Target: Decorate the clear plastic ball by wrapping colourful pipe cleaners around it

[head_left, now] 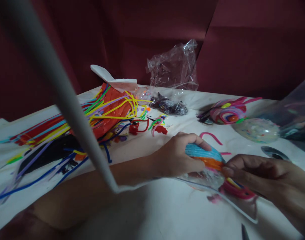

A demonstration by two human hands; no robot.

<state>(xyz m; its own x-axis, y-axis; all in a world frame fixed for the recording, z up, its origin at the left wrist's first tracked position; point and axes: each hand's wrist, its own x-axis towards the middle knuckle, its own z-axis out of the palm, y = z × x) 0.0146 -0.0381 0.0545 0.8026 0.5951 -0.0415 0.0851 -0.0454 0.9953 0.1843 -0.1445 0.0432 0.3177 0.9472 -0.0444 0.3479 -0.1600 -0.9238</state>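
A rounded clear plastic piece (212, 178), wrapped on top with light blue and orange pipe cleaners (207, 156), is tilted low over the white table. My left hand (179, 155) is closed around its left side, fingers over the blue rows and thumb below. At its right edge my right hand (252, 173) pinches thumb against forefinger where the orange band ends; the fingertips hide the exact grip. Under and beside the right fingers lies a pink and red pipe-cleaner piece (239, 191) with a yellow strip, partly covered. Loose pink pipe cleaners (212, 136) rest just behind the wrapped piece.
Many coloured pipe cleaners (110, 113) spread over the table's left side. A crumpled clear bag (173, 66) stands at the back. On the right are a pink pipe-cleaner fish (228, 111) and a clear dome (257, 129). A blurred pale rod (77, 110) crosses close to the camera.
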